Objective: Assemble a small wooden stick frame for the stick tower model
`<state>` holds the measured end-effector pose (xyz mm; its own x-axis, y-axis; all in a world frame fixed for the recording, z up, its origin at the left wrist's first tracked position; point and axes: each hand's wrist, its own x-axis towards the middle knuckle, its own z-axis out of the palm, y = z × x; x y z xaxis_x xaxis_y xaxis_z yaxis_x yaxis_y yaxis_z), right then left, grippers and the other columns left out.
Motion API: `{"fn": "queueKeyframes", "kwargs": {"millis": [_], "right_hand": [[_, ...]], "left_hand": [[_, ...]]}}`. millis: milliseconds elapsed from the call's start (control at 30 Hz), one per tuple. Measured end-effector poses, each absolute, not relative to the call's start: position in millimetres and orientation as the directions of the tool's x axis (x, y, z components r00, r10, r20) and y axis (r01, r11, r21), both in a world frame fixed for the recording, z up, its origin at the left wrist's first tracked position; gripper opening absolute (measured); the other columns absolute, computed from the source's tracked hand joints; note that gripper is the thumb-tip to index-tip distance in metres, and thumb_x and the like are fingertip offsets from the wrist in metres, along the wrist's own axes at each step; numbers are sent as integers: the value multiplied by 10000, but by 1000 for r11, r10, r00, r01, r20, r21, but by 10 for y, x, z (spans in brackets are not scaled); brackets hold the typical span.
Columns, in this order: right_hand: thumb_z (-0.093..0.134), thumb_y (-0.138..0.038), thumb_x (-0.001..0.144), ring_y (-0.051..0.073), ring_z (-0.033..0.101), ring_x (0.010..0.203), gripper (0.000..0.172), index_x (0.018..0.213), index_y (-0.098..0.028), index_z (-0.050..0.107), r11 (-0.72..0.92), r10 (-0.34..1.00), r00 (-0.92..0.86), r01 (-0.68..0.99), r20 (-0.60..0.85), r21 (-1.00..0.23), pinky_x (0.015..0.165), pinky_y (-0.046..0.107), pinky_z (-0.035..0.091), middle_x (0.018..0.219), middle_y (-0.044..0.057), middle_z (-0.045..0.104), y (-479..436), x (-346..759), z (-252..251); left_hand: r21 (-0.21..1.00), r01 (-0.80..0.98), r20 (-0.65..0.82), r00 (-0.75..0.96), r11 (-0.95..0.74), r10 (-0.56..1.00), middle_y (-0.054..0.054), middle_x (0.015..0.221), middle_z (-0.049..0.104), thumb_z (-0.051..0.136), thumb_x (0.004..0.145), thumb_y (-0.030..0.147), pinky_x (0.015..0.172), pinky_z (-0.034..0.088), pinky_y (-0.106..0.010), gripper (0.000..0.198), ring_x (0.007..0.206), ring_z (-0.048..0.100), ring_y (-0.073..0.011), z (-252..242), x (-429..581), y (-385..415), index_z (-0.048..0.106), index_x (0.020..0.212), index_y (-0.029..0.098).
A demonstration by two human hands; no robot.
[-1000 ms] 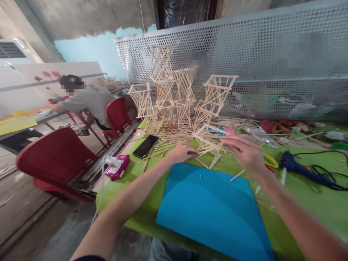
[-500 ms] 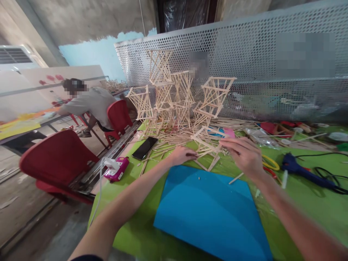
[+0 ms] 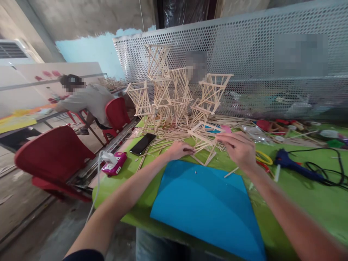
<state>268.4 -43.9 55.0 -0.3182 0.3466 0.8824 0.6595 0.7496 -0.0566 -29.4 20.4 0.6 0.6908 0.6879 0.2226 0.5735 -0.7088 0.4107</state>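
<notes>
Stick frame (image 3: 201, 138) pinched by left hand (image 3: 178, 150), right hand (image 3: 240, 148); bag (image 3: 255, 134) beyond.

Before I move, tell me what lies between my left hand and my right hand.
The head view shows an open, angular frame of pale wooden sticks between your left hand and right hand, beside the flat blue board.

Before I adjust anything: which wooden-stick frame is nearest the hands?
The frontmost frame, just beyond the blue sheet, between left hand and right hand; the others stand farther back.
</notes>
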Motion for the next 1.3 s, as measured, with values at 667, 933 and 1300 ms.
{"fn": "queueKeyframes", "kwargs": {"millis": [667, 933, 1300], "right_hand": [[674, -118, 1004, 232, 811, 1051, 273, 1143, -291, 832, 765, 336, -327, 642, 883, -54, 960, 410, 629, 1155, 5, 842, -434, 2691, 550], [677, -121, 991, 230, 820, 1014, 304, 1150, -318, 845, 759, 299, -312, 651, 902, -26, 926, 388, 637, 1133, -7, 846, -406, 2694, 517], [639, -167, 1036, 214, 790, 1101, 295, 1217, -318, 817, 735, 371, -371, 678, 851, -24, 993, 377, 628, 1227, -5, 821, -435, 2696, 573]], "left_hand": [[444, 552, 232, 690, -705, 686, 32, 1271, 811, 679, 1036, 467, 973, 512, -244, 252, 1111, 763, -168, 0, -291, 203, 841, 1152, 313], [437, 561, 228, 688, -704, 689, 48, 1263, 813, 669, 1042, 465, 996, 513, -251, 249, 1123, 757, -162, 29, -288, 180, 844, 1148, 323], [447, 569, 228, 673, -690, 703, 51, 1265, 812, 686, 1033, 456, 972, 517, -240, 236, 1115, 759, -168, 18, -285, 186, 848, 1143, 325]]}}
